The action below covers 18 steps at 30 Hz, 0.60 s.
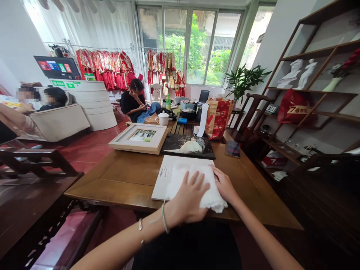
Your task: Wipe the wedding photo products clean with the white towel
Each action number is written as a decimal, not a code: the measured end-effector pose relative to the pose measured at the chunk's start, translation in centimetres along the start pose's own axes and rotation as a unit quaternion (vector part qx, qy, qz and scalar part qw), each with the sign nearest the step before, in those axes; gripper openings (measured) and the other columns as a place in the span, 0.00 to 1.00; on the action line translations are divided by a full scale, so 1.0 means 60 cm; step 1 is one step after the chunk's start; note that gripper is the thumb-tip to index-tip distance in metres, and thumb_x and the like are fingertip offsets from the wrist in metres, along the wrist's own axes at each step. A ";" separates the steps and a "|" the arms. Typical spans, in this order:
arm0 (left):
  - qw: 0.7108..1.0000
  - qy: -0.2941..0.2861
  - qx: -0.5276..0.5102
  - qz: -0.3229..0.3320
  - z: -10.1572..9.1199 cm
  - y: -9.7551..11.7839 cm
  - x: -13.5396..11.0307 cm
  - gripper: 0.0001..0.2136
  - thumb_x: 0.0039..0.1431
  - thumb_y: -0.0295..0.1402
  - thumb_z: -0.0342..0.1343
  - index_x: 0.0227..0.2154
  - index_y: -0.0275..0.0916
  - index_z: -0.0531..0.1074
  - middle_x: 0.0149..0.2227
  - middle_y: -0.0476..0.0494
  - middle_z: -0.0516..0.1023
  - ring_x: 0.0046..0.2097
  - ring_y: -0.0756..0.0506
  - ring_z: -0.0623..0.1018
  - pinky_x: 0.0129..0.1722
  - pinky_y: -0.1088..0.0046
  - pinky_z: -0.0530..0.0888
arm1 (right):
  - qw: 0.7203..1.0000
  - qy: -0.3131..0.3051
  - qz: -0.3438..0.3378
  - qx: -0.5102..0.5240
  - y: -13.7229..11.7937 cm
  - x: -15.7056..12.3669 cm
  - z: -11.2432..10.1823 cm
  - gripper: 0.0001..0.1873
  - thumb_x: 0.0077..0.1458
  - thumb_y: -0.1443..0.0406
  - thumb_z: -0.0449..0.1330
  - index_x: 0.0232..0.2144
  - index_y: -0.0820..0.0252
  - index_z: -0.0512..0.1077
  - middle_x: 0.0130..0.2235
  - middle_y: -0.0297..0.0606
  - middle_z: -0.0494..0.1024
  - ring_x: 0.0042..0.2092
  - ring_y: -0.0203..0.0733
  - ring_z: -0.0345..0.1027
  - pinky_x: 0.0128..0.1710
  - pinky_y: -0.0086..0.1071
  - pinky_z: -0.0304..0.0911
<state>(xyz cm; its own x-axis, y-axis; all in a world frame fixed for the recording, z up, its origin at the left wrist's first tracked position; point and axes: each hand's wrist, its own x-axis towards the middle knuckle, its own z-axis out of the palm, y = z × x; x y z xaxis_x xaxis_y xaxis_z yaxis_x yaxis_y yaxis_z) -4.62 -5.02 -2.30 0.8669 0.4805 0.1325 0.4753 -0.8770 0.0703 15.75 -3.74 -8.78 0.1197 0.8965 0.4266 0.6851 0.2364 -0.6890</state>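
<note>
A white board or flat panel [161, 187] with small print near its left edge lies on the wooden table [129, 172] close in front of me. A folded white cloth [180, 172] covers much of it, and a loose corner hangs at the near right. My left hand [192, 195] lies flat on the cloth with its fingers spread. At the panel's right edge, my right hand [225, 183] has its fingers curled round the side; its grip is partly hidden. Beyond lie a dark picture panel [187, 145] showing a white dress and a pale framed photo [137, 137].
A phone [233, 149] lies at the table's right. Behind stand a white lidded cup [163, 118], a red-and-brown paper bag [221, 118] and a green bottle [168, 102]. A person [135, 99] sits beyond; others sit at left. Wooden shelves [317, 56] rise at right.
</note>
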 end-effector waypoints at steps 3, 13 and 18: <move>1.000 -0.001 -0.004 -0.002 0.003 0.028 -0.019 0.32 0.52 0.47 0.50 0.59 0.39 0.55 0.63 0.35 0.50 0.63 0.30 0.47 0.58 0.44 0.45 | 1.000 0.006 -0.001 0.008 0.002 0.000 -0.001 0.22 0.52 0.71 0.47 0.46 0.60 0.73 0.54 0.44 0.71 0.56 0.44 0.63 0.59 0.44 0.54; 0.998 -0.006 0.039 -0.051 -0.009 -0.025 0.055 0.28 0.57 0.45 0.49 0.57 0.37 0.58 0.61 0.31 0.56 0.62 0.31 0.53 0.56 0.44 0.51 | 0.998 0.005 0.013 0.069 -0.011 0.001 -0.006 0.19 0.54 0.63 0.51 0.46 0.57 0.73 0.54 0.43 0.70 0.57 0.49 0.61 0.57 0.46 0.56; 0.994 0.000 0.076 -0.074 0.004 -0.029 0.079 0.29 0.57 0.45 0.48 0.58 0.34 0.57 0.61 0.28 0.54 0.62 0.30 0.52 0.56 0.44 0.50 | 0.997 0.014 0.004 0.078 0.002 0.003 -0.003 0.20 0.53 0.62 0.52 0.47 0.58 0.73 0.54 0.44 0.70 0.57 0.51 0.62 0.56 0.46 0.56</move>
<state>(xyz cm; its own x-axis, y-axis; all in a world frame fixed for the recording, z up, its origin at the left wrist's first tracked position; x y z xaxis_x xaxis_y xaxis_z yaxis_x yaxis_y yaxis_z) -1.30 -1.24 -2.02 0.7861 0.6039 0.1320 0.6145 -0.7865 -0.0612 15.98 -3.63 -8.68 0.1456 0.8882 0.4357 0.5635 0.2875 -0.7745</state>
